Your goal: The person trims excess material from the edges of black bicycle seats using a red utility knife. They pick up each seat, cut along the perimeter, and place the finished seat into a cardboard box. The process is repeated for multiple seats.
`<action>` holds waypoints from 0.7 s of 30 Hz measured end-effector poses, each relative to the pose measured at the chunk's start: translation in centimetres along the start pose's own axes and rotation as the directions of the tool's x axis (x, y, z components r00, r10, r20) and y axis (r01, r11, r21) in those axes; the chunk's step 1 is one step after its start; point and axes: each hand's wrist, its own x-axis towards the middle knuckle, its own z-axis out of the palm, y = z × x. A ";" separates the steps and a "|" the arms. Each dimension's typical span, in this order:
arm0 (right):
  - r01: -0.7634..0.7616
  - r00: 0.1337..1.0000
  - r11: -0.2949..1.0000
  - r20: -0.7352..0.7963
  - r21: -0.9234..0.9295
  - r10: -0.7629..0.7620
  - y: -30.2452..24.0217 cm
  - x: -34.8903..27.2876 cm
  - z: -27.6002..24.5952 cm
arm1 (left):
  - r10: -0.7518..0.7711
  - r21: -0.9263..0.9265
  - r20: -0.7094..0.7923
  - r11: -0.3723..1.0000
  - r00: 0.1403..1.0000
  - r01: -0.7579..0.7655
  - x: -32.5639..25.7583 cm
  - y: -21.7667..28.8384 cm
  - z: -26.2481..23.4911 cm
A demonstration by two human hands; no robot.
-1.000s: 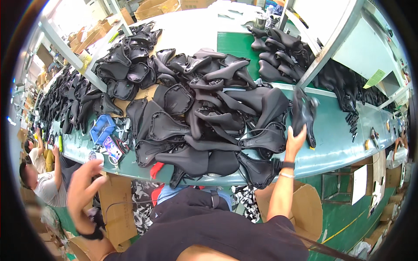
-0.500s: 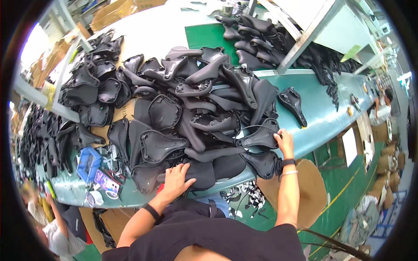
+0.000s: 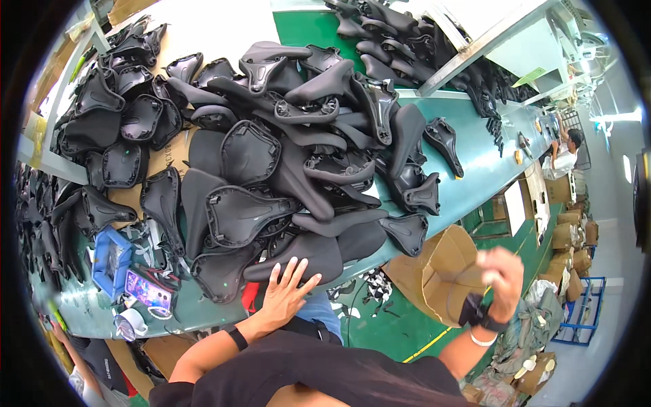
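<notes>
My left hand [image 3: 288, 295] lies with fingers spread on the broad rear of a black bicycle saddle [image 3: 315, 258] at the front edge of the table. Off the table to the right, my right hand [image 3: 500, 275] is raised beside an open cardboard box [image 3: 441, 261]. Motion blurs its curled fingers, and whether they hold anything is unclear. A dark piece [image 3: 472, 310] shows against that wrist, its kind unclear. Beyond my left hand, a heap of black saddles [image 3: 251, 214] covers the table, some with their hollow undersides up.
A blue tray [image 3: 110, 261], a phone [image 3: 148, 292] and a white roll [image 3: 130, 324] sit at the front left. One saddle [image 3: 444, 146] lies apart on the right. A metal post [image 3: 454, 64] crosses the far side. Another person [image 3: 563, 156] works at the far right.
My right hand has left a saddle at the right of the heap and moved right and toward me, beside the box. My left hand stays on its saddle, fingers spread wider. The view has shifted.
</notes>
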 end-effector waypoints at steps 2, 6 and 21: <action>-0.186 0.973 0.983 0.139 0.006 0.183 2.5 -5.4 -0.8 | -0.005 0.042 -0.147 0.999 0.989 0.012 0.1 0.0 1.8; -0.300 0.752 0.399 0.043 -0.867 0.657 14.2 -16.7 4.0 | 0.044 0.143 -0.278 0.990 0.959 -0.004 1.2 -0.9 2.7; 0.335 0.925 0.776 0.032 -0.534 -0.378 4.6 -7.0 34.2 | -0.510 -0.170 -0.528 0.846 0.679 0.505 -12.9 -5.4 2.4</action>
